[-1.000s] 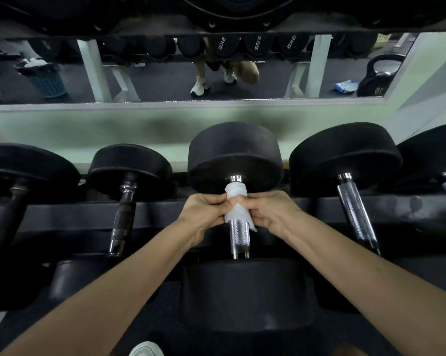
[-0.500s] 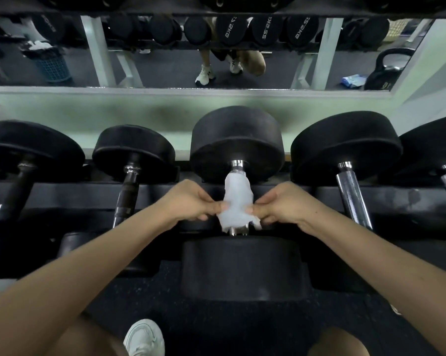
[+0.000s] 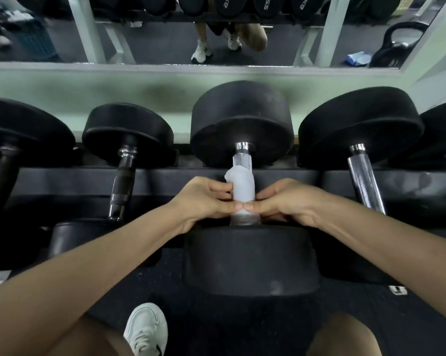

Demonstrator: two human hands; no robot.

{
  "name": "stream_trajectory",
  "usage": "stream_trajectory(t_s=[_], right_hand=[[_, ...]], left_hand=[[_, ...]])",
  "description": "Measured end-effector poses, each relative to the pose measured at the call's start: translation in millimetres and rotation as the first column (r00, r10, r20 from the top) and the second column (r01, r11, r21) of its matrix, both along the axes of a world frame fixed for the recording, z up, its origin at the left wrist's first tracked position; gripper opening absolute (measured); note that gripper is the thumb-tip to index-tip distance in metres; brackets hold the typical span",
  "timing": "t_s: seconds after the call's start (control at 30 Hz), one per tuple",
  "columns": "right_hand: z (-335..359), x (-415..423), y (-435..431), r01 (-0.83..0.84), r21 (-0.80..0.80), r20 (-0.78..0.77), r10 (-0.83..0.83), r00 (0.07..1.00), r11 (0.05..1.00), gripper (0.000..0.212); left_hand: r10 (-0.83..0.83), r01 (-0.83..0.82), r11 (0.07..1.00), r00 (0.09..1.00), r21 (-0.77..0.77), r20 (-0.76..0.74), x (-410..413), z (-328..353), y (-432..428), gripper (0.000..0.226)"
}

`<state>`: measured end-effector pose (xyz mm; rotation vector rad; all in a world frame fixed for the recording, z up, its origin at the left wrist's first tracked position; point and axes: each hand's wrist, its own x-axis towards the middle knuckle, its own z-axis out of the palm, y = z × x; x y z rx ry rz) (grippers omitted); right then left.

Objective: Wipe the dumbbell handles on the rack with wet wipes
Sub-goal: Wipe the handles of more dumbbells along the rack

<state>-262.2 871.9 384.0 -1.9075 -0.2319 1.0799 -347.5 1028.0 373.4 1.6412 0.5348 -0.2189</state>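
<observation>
A white wet wipe is wrapped round the chrome handle of the middle black dumbbell on the rack. My left hand grips the wipe from the left, and my right hand grips it from the right. Their thumbs meet in front of the handle near its lower end. Only the top of the handle shows bare above the wipe.
More dumbbells sit either side, with a chrome handle to the right and a darker one to the left. A wall mirror behind shows a kettlebell and a blue wipe pack. My white shoe is below.
Both hands have slid the wipe down the handle toward me, from its top end to its lower half. The view has tilted down.
</observation>
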Motion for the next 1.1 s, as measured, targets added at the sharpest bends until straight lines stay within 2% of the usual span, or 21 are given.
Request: stream_trajectory(t_s=[0.03, 0.13, 0.17, 0.3, 0.43, 0.6, 0.7, 0.77, 0.9, 1.0, 1.1], right_hand=[[-0.6, 0.0, -0.8, -0.028, -0.019, 0.019, 0.028, 0.999, 0.999, 0.064], [-1.1, 3.4, 0.9, -0.082, -0.058, 0.039, 0.084, 0.996, 0.995, 0.031], [-1.3, 3.2, 1.4, -0.101, -0.083, 0.046, 0.105, 0.993, 0.991, 0.027], [-6.9, -0.5, 0.4, -0.150, -0.130, 0.080, 0.161, 0.984, 0.980, 0.035], [-8.3, 2.5, 2.9, -0.216, -0.155, 0.101, 0.233, 0.967, 0.964, 0.036], [-7.1, -1.3, 1.0, -0.090, -0.068, 0.076, 0.095, 0.993, 0.994, 0.040], [-0.6, -1.5, 2.7, -0.019, -0.008, 0.027, 0.019, 0.999, 1.000, 0.065], [3.8, 3.2, 7.7, 0.039, 0.016, -0.001, -0.039, 0.999, 0.999, 0.070], [4.1, 3.9, 7.0, 0.131, 0.070, -0.014, -0.130, 0.991, 0.989, 0.060], [2.0, -3.4, 5.3, 0.168, 0.082, 0.014, -0.169, 0.985, 0.982, 0.039], [6.3, 12.2, 18.5, 0.293, 0.141, 0.017, -0.298, 0.954, 0.946, 0.039]], left_hand=[[-0.049, 0.048, 0.998, 0.999, 0.032, 0.014, -2.0, -1.0, 0.7, 0.058], [-0.163, 0.161, 0.986, 0.985, 0.034, 0.052, -4.7, -3.1, 2.7, 0.060], [-0.196, 0.194, 0.980, 0.979, 0.038, 0.055, -4.6, -3.5, 2.9, 0.060], [-0.268, 0.267, 0.963, 0.960, 0.030, 0.076, -1.6, -5.2, 5.7, 0.053], [-0.350, 0.349, 0.937, 0.933, 0.026, 0.087, 0.3, -9.5, 10.4, 0.058], [-0.303, 0.305, 0.952, 0.947, -0.007, 0.111, 4.7, -12.7, 11.6, 0.044], [-0.264, 0.271, 0.961, 0.959, -0.058, 0.106, 7.6, -8.6, 12.8, 0.042], [-0.204, 0.217, 0.968, 0.973, -0.129, 0.107, 12.7, -4.4, 14.5, 0.042], [-0.160, 0.186, 0.964, 0.977, -0.191, 0.142, 15.3, -4.2, 16.3, 0.049], [-0.193, 0.217, 0.963, 0.969, -0.162, 0.151, 11.6, -4.9, 14.1, 0.048], [-0.094, 0.118, 0.983, 0.981, -0.140, 0.169, 25.2, -1.3, 16.3, 0.044]])
